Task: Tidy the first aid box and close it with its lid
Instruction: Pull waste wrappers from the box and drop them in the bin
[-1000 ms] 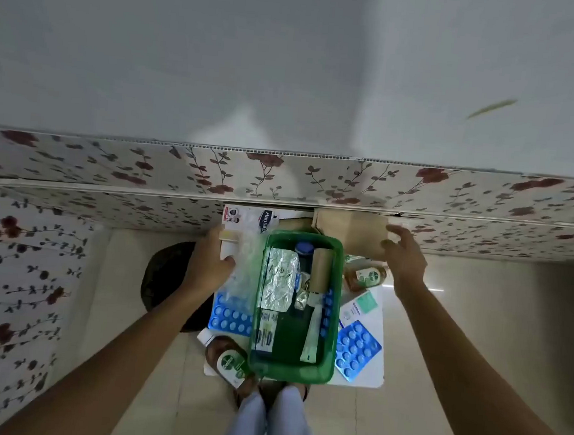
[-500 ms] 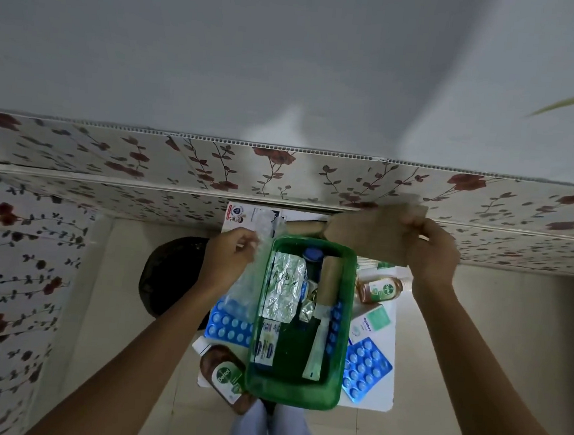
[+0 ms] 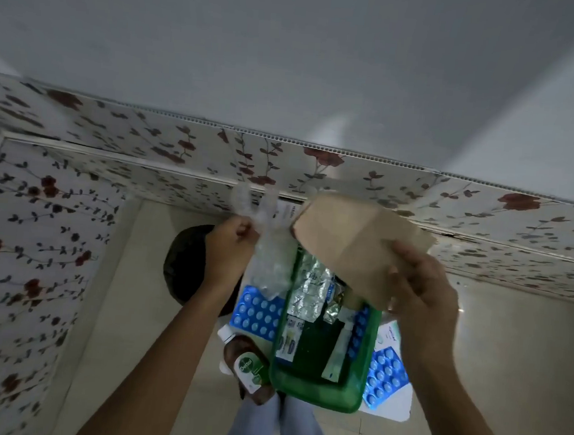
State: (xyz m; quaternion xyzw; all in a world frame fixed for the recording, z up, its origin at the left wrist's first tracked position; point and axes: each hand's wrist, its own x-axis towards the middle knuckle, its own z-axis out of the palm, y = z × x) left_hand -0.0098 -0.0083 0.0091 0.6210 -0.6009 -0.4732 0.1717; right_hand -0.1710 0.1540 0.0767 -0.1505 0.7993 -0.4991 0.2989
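- The Dettol bottle [image 3: 250, 369] lies on its side at the near left corner of the small white table [image 3: 397, 413], just beside the green first aid box [image 3: 312, 396] and outside it, so judged from here it waits to be packed or set aside.
- The box sits open in the middle of the table, with foil strips [image 3: 309, 293], a white tube [image 3: 338, 355] and a small carton [image 3: 289, 341] inside. No lid can be made out anywhere, so closing looks a good way off.
- Blue blister packs lie on the table on both sides of the box: one on the left [image 3: 257, 313], one on the right [image 3: 385, 374].
- The right hand [image 3: 422, 296] has risen from the far table edge, where it rested a second ago, and now holds a brown paper bag [image 3: 355, 243] in the air over the far end of the box, fingers closed on the bag's near edge.
- The left hand [image 3: 229, 250] has likewise come up off the table. Its fingers are pinched shut on a crumpled clear plastic bag [image 3: 271, 250], which hangs beside the box's far left corner.
- Both wrappers lay flat by the box a second ago. Lifting them clear suggests the loose packaging is being sorted out first, which frees the table around the box.
- Beyond the table is the flowered wall panel [image 3: 317, 164].
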